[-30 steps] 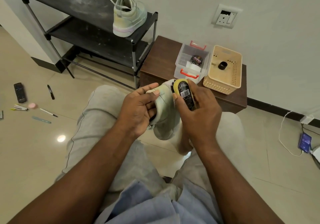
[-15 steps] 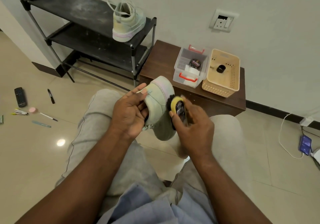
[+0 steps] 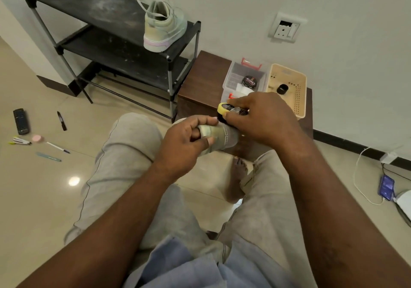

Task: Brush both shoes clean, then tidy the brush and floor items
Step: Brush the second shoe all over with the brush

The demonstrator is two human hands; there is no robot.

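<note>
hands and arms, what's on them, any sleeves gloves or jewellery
Both arms are bare from the frame edge to the wrist: no sleeves show. The left hand and right hand wear no gloves, and no rings, watch or bands are visible. Fingernails are short and unpainted.

Black two-tier rack (image 3: 106, 43) against wall, brown cabinet (image 3: 200, 80) just beside it. On cabinet: clear box (image 3: 235, 76) holding a polish tin (image 3: 249, 81), beige basket (image 3: 295, 92) alongside. Wall socket (image 3: 285, 29) above; phone (image 3: 386, 187) on a white cable (image 3: 360, 176) at right.
</note>
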